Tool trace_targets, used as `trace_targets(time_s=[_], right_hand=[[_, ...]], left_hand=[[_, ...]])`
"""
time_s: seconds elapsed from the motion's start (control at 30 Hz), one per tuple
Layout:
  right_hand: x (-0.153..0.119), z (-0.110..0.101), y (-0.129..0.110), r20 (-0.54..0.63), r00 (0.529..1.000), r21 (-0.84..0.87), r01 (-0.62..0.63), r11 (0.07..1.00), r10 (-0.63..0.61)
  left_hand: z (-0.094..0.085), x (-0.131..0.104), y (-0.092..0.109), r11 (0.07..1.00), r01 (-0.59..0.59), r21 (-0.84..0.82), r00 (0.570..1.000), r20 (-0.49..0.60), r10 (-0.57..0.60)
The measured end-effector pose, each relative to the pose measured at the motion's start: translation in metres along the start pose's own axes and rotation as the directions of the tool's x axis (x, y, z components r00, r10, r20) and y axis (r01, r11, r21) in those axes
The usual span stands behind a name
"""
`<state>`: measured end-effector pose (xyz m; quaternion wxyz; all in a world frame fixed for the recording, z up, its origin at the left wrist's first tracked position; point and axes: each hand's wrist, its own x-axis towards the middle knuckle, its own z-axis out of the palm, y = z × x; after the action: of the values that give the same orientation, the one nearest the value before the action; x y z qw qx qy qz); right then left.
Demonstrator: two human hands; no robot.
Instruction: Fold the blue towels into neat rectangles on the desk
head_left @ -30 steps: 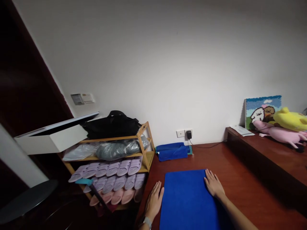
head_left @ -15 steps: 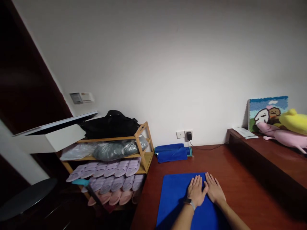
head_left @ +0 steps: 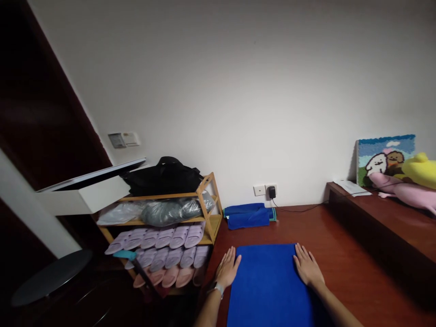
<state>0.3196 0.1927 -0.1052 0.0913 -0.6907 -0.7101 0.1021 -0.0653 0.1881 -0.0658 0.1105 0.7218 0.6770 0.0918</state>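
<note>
A blue cloth [head_left: 267, 286] lies spread flat on the reddish-brown table [head_left: 344, 268], its far edge straight and its near part running out of view. My left hand [head_left: 227, 268], with a watch at the wrist, rests flat at the cloth's far left corner, thumb by the edge. At the far right corner my right hand [head_left: 309, 265] lies flat, fingers stretched forward, its thumb side along the cloth's edge. Neither hand grips anything. Beyond them, against the wall, sit rolled or folded blue cloths [head_left: 250, 215] with a green-trimmed border.
To the left stands a wooden rack [head_left: 207, 204] with rows of slippers [head_left: 173, 259], plastic-wrapped items and a black bag [head_left: 163, 177]. A black charger [head_left: 271, 191] with a cable is plugged into the wall. On the raised ledge at right lie papers [head_left: 352, 187] and a pink plush toy [head_left: 405, 193].
My left hand has moved left, from the cloth's middle beside my right hand to its left edge. My right hand stays near the right corner. The view has shifted slightly.
</note>
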Motion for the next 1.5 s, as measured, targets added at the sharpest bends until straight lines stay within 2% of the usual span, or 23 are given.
trace_targets(time_s=[0.07,0.13,0.3,0.37,0.5,0.6,0.77,0.9,0.97,1.03,1.1,1.2,1.3,1.37,1.4,1.43,1.5], right_hand=[[0.001,0.002,0.001,-0.009,1.0,0.009,0.006,1.0,-0.005],[0.001,0.005,0.003,-0.01,1.0,0.002,0.011,1.0,-0.011],[0.004,0.01,0.006,0.0,1.0,-0.05,0.003,0.999,-0.003],[0.006,0.006,0.005,0.019,1.0,-0.054,-0.006,0.999,0.007],[0.003,-0.008,0.0,0.09,0.995,-0.011,-0.042,0.999,0.042],[-0.018,-0.006,0.001,0.026,1.0,0.035,-0.018,0.999,0.017],[-0.088,0.03,0.017,-0.138,0.99,0.086,0.038,0.996,-0.026],[-0.13,0.045,0.023,-0.163,0.987,0.099,0.025,0.995,-0.009],[-0.139,0.043,0.02,-0.162,0.986,0.091,0.044,0.995,-0.029],[-0.141,0.039,0.017,-0.172,0.984,0.086,0.057,0.995,-0.041],[-0.141,0.036,0.014,-0.176,0.984,0.086,0.052,0.995,-0.036],[-0.14,0.038,0.015,-0.174,0.984,0.079,0.058,0.995,-0.043],[-0.14,0.043,0.021,-0.187,0.976,0.047,0.122,0.991,-0.111],[-0.14,0.045,0.023,-0.198,0.969,0.021,0.153,0.988,-0.146],[-0.14,0.046,0.024,-0.201,0.968,0.012,0.157,0.988,-0.151],[-0.14,0.046,0.024,-0.204,0.968,0.009,0.152,0.988,-0.147],[-0.14,0.044,0.022,-0.206,0.971,0.022,0.13,0.991,-0.122]], left_hand=[[0.001,-0.015,-0.014,0.999,0.027,-0.033,0.999,-0.028,-0.028],[0.009,-0.035,-0.022,0.995,0.039,-0.087,0.996,-0.078,-0.045],[0.037,-0.08,-0.023,0.988,-0.006,-0.157,0.974,-0.226,-0.03],[0.038,-0.088,-0.019,0.986,-0.017,-0.167,0.96,-0.28,-0.031],[0.026,-0.087,-0.014,0.968,-0.027,-0.249,0.947,-0.316,-0.055],[0.021,-0.084,-0.014,0.957,-0.04,-0.289,0.945,-0.322,-0.057],[0.023,-0.084,-0.013,0.958,-0.04,-0.284,0.942,-0.33,-0.058],[0.017,-0.088,-0.008,0.961,-0.092,-0.26,0.926,-0.378,-0.013],[0.014,-0.094,0.004,0.964,-0.149,-0.221,0.904,-0.425,0.042],[0.018,-0.102,0.029,0.962,-0.212,-0.173,0.887,-0.446,0.115],[0.03,-0.112,0.069,0.947,-0.296,-0.125,0.884,-0.411,0.222],[0.062,-0.125,0.143,0.885,-0.461,-0.061,0.863,-0.263,0.432],[0.098,-0.129,0.202,0.841,-0.539,-0.041,0.835,-0.154,0.528],[0.117,-0.128,0.22,0.836,-0.547,-0.031,0.833,-0.114,0.541],[0.123,-0.127,0.22,0.838,-0.545,-0.024,0.834,-0.11,0.54],[0.128,-0.125,0.216,0.84,-0.543,-0.018,0.835,-0.117,0.538],[0.131,-0.125,0.195,0.846,-0.533,-0.005,0.837,-0.149,0.526]])
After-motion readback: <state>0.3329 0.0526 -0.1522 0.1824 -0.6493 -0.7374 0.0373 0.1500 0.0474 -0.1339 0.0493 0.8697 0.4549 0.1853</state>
